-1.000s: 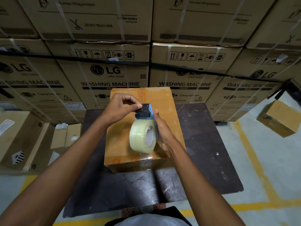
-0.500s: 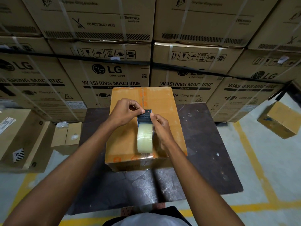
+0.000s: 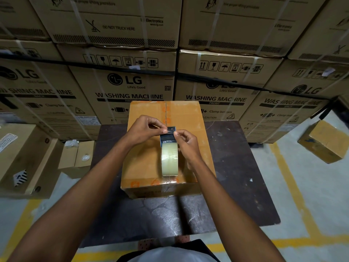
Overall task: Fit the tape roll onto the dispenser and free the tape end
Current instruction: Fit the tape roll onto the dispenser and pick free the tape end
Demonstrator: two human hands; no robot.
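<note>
Tape roll on dispenser, end pinched

Tape roll (image 3: 169,159) sits edge-on in the dark dispenser (image 3: 167,136), centre frame, above an orange carton (image 3: 147,167) on the dark worktop (image 3: 236,176). Left hand (image 3: 144,130) and right hand (image 3: 186,140) both pinch the clear tape end (image 3: 170,131) at the dispenser's far end.

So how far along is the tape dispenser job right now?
The clear tape roll already sits on the blue dispenser, resting on the orange carton. In hand: the left hand and right hand pinch a clear tape end at the dispenser's head. Whether it still needs threading, I can't tell.
</note>
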